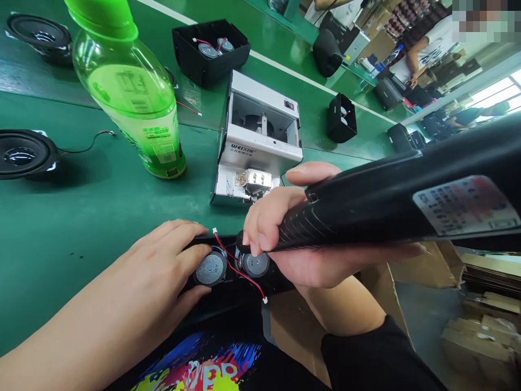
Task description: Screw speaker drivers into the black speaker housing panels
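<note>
My right hand (301,239) is wrapped around a black electric screwdriver (366,190) with a silver label. Its tip points down toward a black speaker box (232,286) near the front of the bench; the bit is hidden behind my fingers. My left hand (171,266) grips the left end of this box, thumb and fingers on opposite sides. Two small round speakers lie in the box, a left speaker (210,268) and a right speaker (256,264). Red wires (244,275) with white plugs cross over them.
Behind the box stands a silver WEIXIN screw feeder (260,141). A green bottle (142,108) rises left of it, near a large loose speaker (24,155). Farther back is another speaker box (211,51). Cardboard (297,331) lies below right; a co-worker's arm (415,60) shows far off.
</note>
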### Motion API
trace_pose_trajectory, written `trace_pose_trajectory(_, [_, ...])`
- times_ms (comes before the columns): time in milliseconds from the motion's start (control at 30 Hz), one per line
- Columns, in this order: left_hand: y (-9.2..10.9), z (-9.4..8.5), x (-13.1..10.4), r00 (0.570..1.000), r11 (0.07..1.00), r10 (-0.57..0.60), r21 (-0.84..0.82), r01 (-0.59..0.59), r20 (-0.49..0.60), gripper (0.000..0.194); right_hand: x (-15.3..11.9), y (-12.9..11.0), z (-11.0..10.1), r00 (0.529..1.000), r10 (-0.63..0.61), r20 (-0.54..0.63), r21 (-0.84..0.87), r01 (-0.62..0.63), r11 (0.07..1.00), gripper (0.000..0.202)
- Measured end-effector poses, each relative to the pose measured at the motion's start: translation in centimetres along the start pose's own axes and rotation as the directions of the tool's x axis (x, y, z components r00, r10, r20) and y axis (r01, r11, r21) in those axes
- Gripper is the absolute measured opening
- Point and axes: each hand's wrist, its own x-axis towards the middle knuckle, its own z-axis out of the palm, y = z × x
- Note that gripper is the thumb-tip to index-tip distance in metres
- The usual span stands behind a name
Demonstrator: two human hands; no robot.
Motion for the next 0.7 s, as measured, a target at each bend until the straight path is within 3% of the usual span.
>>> trace_pose_trajectory(100, [0.0, 0.1, 0.1, 1.0, 0.999, -0.023, -0.044, 0.023, -0.002, 0.016, 0.1, 0.4, 0.1, 0.998, -0.054, 0.025, 0.04, 0.053, 0.998, 0.06])
trace_pose_trajectory(300, [0.0, -0.1, 0.6, 0.999, 0.996, -0.034, -0.077, 0.036, 0.028, 0.02, -0.1, -0.8, -0.4, 0.994, 0.106, 0.043, 0.119, -0.11, 0.987, 0.059])
trace_pose_trajectory(567, [0.0, -0.2, 0.6, 0.997, 0.997, -0.049, -0.051, 0.052, 0.06, 0.031, 0.0, -0.9, -0.5, 0.992, 0.127, 0.027, 0.118, -0.129, 0.985, 0.068])
trace_pose_trajectory(700, [-0.1, -0.1, 0.5, 0.996, 0.995, -0.061, -0.079, 0.066, 0.071, 0.033, -0.2, -0.7, -0.6, 0.993, 0.105, 0.045, 0.134, -0.11, 0.985, 0.064])
